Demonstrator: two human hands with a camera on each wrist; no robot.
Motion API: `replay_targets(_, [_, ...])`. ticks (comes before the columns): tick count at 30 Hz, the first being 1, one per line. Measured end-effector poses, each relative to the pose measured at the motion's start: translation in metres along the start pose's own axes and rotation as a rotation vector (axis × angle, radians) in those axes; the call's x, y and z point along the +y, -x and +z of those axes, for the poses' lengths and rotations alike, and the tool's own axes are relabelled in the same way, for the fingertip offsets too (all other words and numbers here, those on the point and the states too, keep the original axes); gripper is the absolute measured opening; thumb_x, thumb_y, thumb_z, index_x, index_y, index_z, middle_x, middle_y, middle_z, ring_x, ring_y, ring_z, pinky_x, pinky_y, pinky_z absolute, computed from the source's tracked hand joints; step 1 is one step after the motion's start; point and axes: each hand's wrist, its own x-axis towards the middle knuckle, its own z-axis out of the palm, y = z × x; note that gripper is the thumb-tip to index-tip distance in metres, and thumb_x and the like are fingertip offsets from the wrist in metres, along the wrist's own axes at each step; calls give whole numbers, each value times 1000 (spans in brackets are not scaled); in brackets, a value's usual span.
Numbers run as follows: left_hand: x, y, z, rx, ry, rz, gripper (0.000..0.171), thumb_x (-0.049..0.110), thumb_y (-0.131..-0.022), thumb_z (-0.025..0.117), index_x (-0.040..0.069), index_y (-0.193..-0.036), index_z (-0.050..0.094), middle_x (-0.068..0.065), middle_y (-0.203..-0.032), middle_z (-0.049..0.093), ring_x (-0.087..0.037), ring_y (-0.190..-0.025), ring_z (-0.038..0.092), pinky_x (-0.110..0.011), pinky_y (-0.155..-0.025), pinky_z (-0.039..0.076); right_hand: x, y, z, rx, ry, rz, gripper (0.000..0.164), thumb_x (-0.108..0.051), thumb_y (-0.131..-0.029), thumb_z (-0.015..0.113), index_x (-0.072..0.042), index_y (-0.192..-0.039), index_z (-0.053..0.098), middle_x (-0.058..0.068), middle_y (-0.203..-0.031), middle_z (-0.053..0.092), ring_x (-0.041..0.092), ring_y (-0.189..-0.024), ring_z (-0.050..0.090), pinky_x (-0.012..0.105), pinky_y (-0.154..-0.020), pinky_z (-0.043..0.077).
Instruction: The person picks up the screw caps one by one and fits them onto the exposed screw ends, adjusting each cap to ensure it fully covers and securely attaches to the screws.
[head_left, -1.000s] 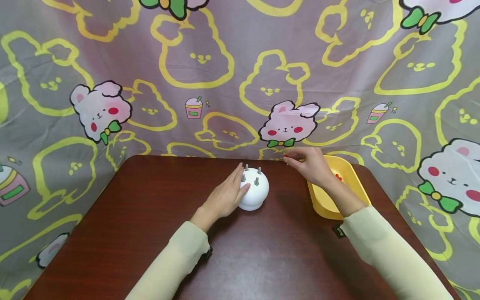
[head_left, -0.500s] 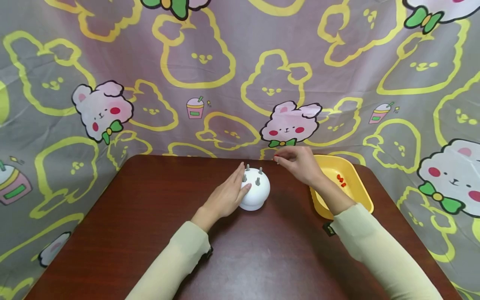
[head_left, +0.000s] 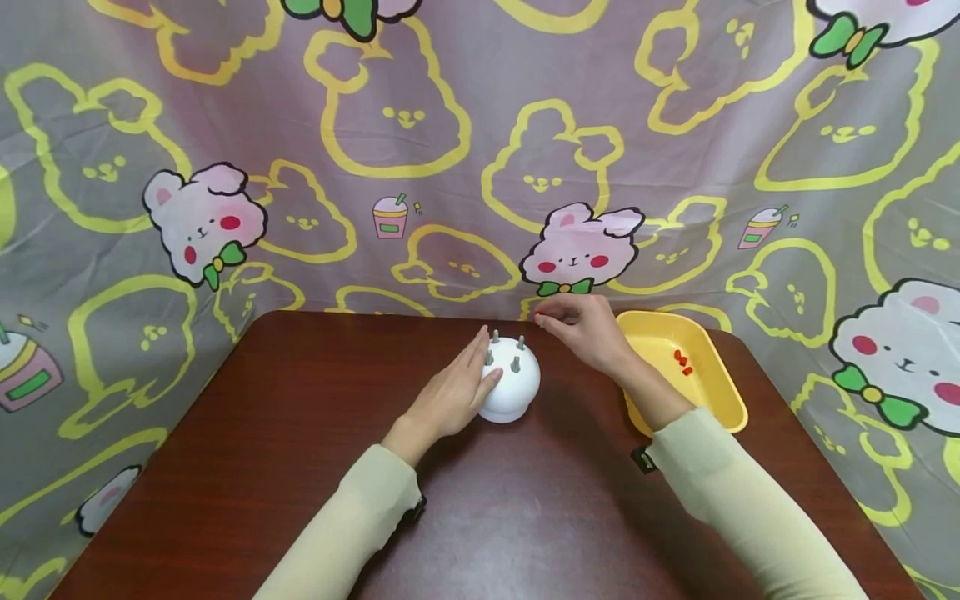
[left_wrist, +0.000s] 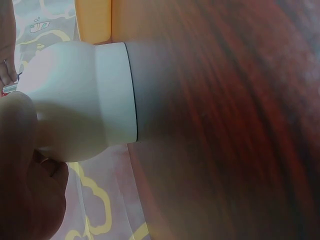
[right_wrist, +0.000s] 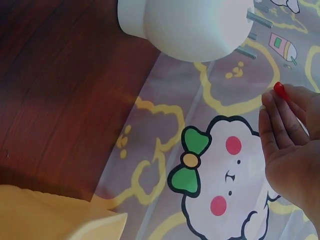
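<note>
A white rounded body on a narrower base stands on the table, with several threaded metal studs sticking up from its top. My left hand rests against its left side, fingers straight and thumb lying toward the front. In the left wrist view the white body fills the space beside the hand. My right hand, raised to the right of the studs, pinches a small red piece between thumb and forefinger. The piece is apart from the studs in the right wrist view.
A yellow tray stands on the right of the table, with a few red pieces in it. A patterned cloth hangs behind the dark wooden table.
My right hand has moved left with the red piece, from near the tray toward the white body. The left hand keeps its place.
</note>
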Motion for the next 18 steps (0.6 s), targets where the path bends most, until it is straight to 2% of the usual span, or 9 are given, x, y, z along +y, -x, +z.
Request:
replay_targets(4, [0, 0, 1, 5, -4, 5, 73, 50, -110, 31, 2, -163, 17, -13, -171, 15, -21, -155, 21, -40, -121, 30, -2, -1, 4, 2, -7, -25, 14, -8, -90, 80, -4, -103, 80, 6, -95, 78, 18, -83, 75, 35, -73, 62])
replay_targets(11, [0, 0, 0, -8, -10, -10, 74, 52, -110, 29, 4, -164, 13, -11, -172, 12, -20, -156, 19, -39, -121, 30, -4, -6, 13, -18, -8, -23, 16, -9, -90, 80, -3, -105, 79, 8, -98, 78, 22, -88, 75, 40, -78, 62])
replay_targets(18, [1, 0, 0, -6, -6, -8, 73, 50, -110, 31, 2, -163, 15, -11, -172, 12, -21, -155, 20, -40, -121, 30, -6, -7, 21, -35, -24, -15, 16, -8, -90, 79, -4, -105, 80, 7, -98, 77, 22, -89, 74, 43, -81, 61])
